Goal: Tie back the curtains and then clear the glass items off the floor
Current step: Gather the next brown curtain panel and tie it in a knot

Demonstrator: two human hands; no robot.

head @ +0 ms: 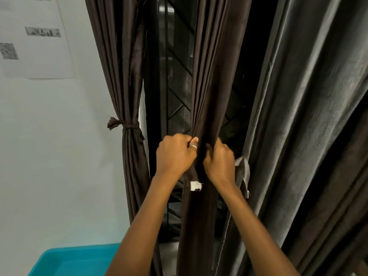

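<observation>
A dark brown curtain (211, 76) hangs in the middle, bunched into folds. My left hand (175, 154) grips its left side at waist height, with a ring on one finger. My right hand (220, 158) grips the bunch from the right. A tie strip with a pale end (195, 185) hangs below my left hand, and another strip end (244, 172) hangs right of my right hand. Further left, a second brown curtain (119, 56) is held by a knotted tie-back (127, 124). No glass items are in view.
A grey curtain (310, 116) fills the right side. Behind the curtains is a dark window with a metal grille (177, 92). A white wall with a printed paper sheet (33, 36) stands on the left, and a blue plastic bin (75, 259) sits at the bottom left.
</observation>
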